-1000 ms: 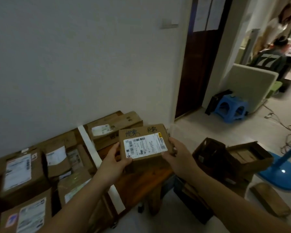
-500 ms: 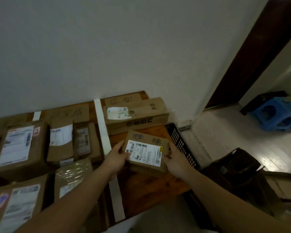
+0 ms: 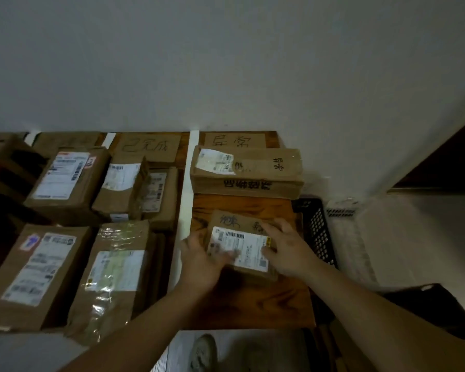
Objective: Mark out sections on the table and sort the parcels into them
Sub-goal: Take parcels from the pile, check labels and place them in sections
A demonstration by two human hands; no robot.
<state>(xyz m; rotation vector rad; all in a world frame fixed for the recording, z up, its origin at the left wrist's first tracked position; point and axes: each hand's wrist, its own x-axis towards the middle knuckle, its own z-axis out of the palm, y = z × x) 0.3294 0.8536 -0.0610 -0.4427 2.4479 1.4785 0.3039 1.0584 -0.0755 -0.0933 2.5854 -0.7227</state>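
Small parcel [image 3: 239,244] lies flat on the wooden table [image 3: 253,304] in the rightmost section, right of the white tape strip [image 3: 184,200] and just in front of the long box [image 3: 247,170] below the handwritten card [image 3: 235,140] — judged the intended bin. Left hand [image 3: 202,260] and right hand [image 3: 287,248] flank it, label up, fingers loosely curved on its edges. Grip looks light, probably seating it — cannot tell whether already released.

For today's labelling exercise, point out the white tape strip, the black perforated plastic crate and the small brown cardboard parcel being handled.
White tape strip [image 3: 184,210], head view, mid-length.
Black perforated plastic crate [image 3: 318,226], head view, perforated side.
Small brown cardboard parcel [image 3: 246,247], head view, white label.
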